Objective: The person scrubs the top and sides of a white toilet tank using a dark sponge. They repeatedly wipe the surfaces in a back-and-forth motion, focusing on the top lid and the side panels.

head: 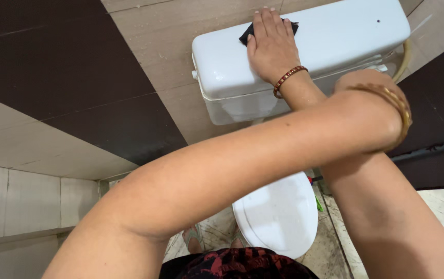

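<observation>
Dark cloth: small, black, folded. It lies on the white cistern lid near the lid's back edge, against the tiled wall. Only its corners show past your fingers.

Right hand: spread flat, palm down, fingers together and straight. It presses the cloth onto the lid and grips nothing. A red-brown bead bracelet sits at the wrist.

Left hand: your left forearm crosses over the right one, gold bangles at the wrist. The hand bends away beyond the cistern's right front corner. You cannot tell whether it is open or closed, or what it touches.

Cistern: white ceramic, wall-mounted, with a pale hose curving off behind its right end.

Toilet lid: white, closed, directly below your arms.

Floor: speckled tile. Your sandalled foot shows beside the bowl.

Handling note: the glazed lid looks slick, so keep the whole palm on the cloth and the fingertips past its far edge. That way it moves with your hand and does not bunch. With your arms crossed, your reach to the lid's right end looks limited, so uncrossing them would likely serve better.
</observation>
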